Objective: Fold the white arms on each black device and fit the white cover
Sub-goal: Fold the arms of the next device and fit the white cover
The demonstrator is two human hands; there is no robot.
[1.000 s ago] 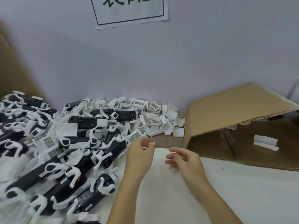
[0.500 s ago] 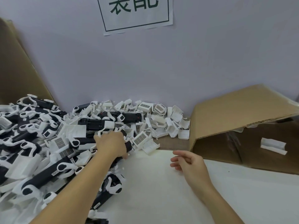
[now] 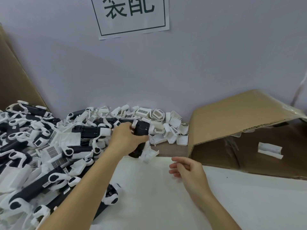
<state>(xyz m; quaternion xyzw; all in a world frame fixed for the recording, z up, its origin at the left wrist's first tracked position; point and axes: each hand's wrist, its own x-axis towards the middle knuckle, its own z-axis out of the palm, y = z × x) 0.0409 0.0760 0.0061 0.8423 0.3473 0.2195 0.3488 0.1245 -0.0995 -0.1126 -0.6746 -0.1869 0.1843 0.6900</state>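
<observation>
Head cam: left hand (image 3: 127, 140) grips a black device (image 3: 141, 130) w/ white arms, lifted at far edge of the white mat (image 3: 166, 205). Right hand (image 3: 191, 175) hovers near-right, fingers loosely curled, holding nothing. Pile of devices (image 3: 41, 155) left; white covers (image 3: 169, 128) far; cardboard box (image 3: 245, 130) right.

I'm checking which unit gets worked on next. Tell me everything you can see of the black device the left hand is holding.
The black device is a long, dark body of what looks like matte plastic, lifted at the pile's right edge and tilted, its upper end toward the wall. A white piece hangs at its lower end, over the white mat. The left hand grips its middle, hiding part of it. The right hand hovers nearby, not touching. Finer details are blurred.
</observation>
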